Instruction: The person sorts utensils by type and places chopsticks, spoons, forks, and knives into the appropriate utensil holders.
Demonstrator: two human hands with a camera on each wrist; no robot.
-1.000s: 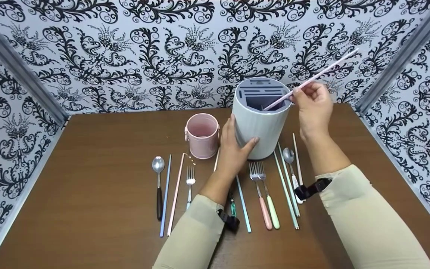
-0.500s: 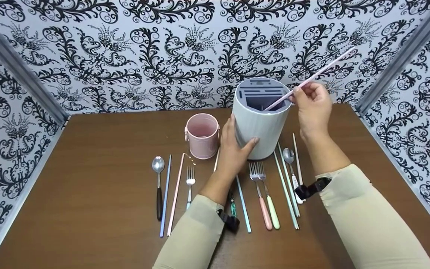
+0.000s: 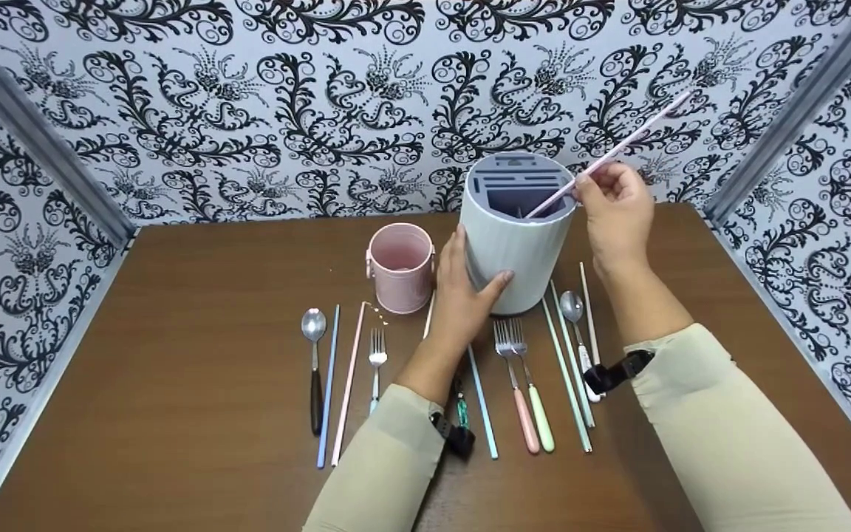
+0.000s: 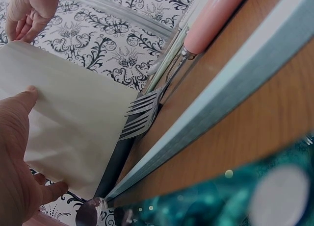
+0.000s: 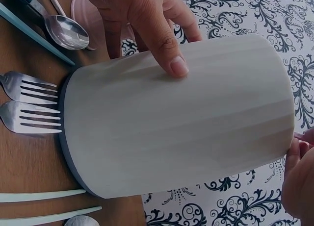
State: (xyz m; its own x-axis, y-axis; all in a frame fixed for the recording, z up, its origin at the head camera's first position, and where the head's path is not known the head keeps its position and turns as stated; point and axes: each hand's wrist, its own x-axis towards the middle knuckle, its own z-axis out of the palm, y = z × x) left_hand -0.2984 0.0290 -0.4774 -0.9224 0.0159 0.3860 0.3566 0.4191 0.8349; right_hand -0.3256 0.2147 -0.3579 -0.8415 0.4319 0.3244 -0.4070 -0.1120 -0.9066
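A white ribbed utensil holder [image 3: 529, 255] with a grey slotted top stands upright at the back of the table. My left hand [image 3: 464, 295] grips its left side, thumb across the front; the right wrist view also shows this thumb and the holder's wall [image 5: 181, 118]. At the holder's right rim, my right hand [image 3: 621, 214] pinches a pink chopstick [image 3: 643, 133] between thumb and fingers. The chopstick slants, its upper end up and to the right, its lower end inside the holder's large front compartment. Where that lower end touches inside is hidden.
A pink cup [image 3: 401, 273] stands left of the holder. Across the front lie a black-handled spoon [image 3: 314, 362], a blue chopstick [image 3: 328, 384], several forks and more chopsticks. Two forks [image 3: 518, 369] lie just before the holder's base. A patterned wall [image 3: 248, 111] rises behind.
The chopstick's upper end has swung slightly left, making it a little steeper. My right hand has shifted slightly left with it. The left hand and the holder stay practically in place.
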